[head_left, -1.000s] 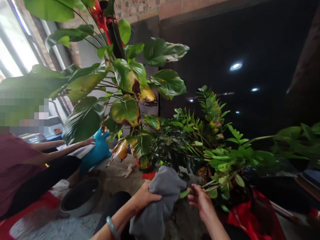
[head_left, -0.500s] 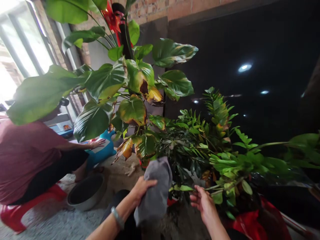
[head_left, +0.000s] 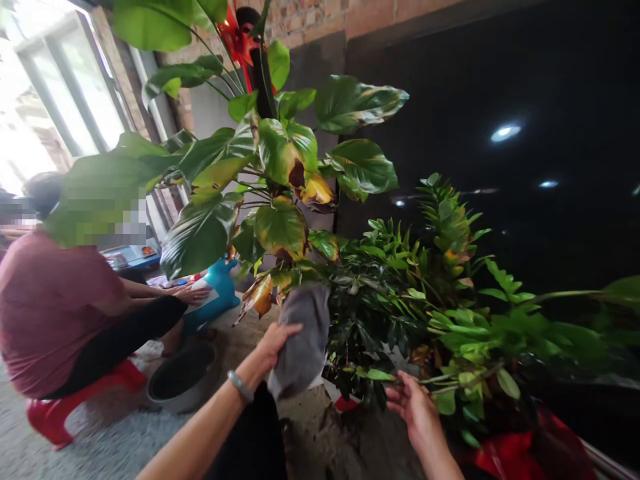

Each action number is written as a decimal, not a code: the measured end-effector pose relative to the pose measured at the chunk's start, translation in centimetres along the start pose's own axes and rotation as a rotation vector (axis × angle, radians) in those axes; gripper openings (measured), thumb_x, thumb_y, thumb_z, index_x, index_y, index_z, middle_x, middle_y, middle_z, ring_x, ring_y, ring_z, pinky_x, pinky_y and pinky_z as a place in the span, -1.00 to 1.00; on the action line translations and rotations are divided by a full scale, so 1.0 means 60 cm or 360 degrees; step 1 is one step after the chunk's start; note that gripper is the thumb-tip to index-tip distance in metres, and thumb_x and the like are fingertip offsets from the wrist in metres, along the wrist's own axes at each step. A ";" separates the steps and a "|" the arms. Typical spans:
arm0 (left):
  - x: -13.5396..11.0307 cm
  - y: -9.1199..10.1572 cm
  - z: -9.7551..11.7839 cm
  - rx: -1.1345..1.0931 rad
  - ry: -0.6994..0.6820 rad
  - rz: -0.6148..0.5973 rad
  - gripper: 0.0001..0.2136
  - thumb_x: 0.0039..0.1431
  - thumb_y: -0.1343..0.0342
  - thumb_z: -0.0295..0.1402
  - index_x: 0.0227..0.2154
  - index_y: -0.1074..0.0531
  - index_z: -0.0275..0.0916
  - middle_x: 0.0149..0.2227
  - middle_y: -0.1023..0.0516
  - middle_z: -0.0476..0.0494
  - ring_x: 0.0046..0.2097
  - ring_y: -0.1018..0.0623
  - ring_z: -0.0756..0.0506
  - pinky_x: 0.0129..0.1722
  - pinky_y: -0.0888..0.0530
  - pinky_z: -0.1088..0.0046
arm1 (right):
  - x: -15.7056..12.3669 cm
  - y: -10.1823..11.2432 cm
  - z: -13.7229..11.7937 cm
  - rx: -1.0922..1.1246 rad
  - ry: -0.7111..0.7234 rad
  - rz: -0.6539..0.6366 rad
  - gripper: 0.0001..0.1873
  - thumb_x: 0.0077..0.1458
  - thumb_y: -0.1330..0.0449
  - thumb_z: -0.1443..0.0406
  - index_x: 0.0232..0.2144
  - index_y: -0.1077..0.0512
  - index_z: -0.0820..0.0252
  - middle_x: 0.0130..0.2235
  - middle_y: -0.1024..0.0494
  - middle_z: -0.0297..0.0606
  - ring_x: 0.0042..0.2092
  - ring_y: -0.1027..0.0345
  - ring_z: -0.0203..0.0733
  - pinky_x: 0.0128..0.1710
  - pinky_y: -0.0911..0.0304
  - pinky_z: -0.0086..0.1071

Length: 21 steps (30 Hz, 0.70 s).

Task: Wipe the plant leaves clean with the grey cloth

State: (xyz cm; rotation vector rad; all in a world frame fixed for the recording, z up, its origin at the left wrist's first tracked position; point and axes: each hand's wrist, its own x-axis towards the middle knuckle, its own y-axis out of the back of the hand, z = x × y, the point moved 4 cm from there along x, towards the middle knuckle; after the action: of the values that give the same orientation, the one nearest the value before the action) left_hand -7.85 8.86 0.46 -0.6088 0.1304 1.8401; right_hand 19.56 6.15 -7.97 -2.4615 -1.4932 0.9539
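Observation:
My left hand [head_left: 269, 343] is closed on a grey cloth [head_left: 301, 340] and lifts it against the low leaves of a small dark-leaved plant [head_left: 370, 293]. A bracelet sits on that wrist. My right hand [head_left: 417, 408] is held palm up under a drooping stem [head_left: 450, 377] of the glossy-leaved plant, its fingers loosely curled with the stem lying across the fingertips. A tall plant with big, partly yellowed leaves [head_left: 280, 200] stands just behind the cloth.
Another person in a maroon top [head_left: 55, 307] squats on a red stool [head_left: 53, 417] at the left, hands on a blue object [head_left: 220, 293]. A grey empty pot [head_left: 183, 377] sits on the floor. A dark glossy wall [head_left: 525, 100] is behind, red wrapping [head_left: 505, 460] at lower right.
My left hand has carried the grey cloth upward and farther into the foliage. My right hand has shifted slightly down and right, still under the stem. The view has panned left.

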 end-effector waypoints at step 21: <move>-0.022 0.020 -0.088 -0.0296 0.0531 -0.0073 -0.85 0.07 -0.09 -0.47 -0.40 -0.49 -0.49 -0.67 -0.56 -0.29 -0.64 -0.55 -0.21 -0.54 -0.53 0.31 | -0.005 0.017 -0.001 -0.0081 -0.0041 0.0048 -0.59 -0.53 -0.31 0.17 -0.49 -0.36 0.18 -0.63 -0.46 -0.40 -0.63 -0.36 -0.22 -0.71 -0.18 -0.44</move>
State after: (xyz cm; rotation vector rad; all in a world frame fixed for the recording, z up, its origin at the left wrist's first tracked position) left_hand -6.81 5.29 -3.71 -1.0394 0.1660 1.7056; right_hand 20.28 5.37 -8.21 -2.5230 -1.5111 0.9681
